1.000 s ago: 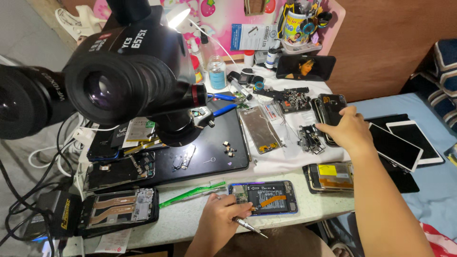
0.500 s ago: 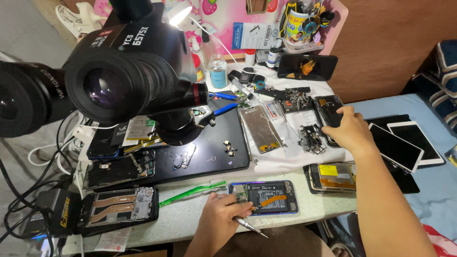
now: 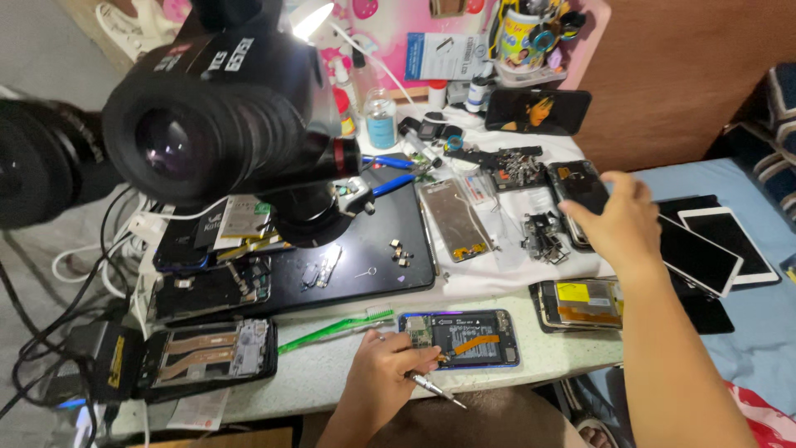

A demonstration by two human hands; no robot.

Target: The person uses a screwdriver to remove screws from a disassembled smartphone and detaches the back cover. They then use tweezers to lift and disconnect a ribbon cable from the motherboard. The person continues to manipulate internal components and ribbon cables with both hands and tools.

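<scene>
Left hand (image 3: 385,365) clamped on a thin metal screwdriver (image 3: 435,389), resting by the opened blue-framed phone (image 3: 460,338) at the table (image 3: 547,353) front edge. Right hand (image 3: 618,224) closing over a black phone part (image 3: 580,187). Back cover off; internals exposed, reassembly pending.

Opened phone (image 3: 460,338) lies at surface (image 3: 332,377) front edge, toothbrush (image 3: 332,329) just left of it. Black mat (image 3: 365,261) behind both, microscope (image 3: 224,124) over mat. Tablets (image 3: 713,249) far right, on the bed (image 3: 746,315).
</scene>
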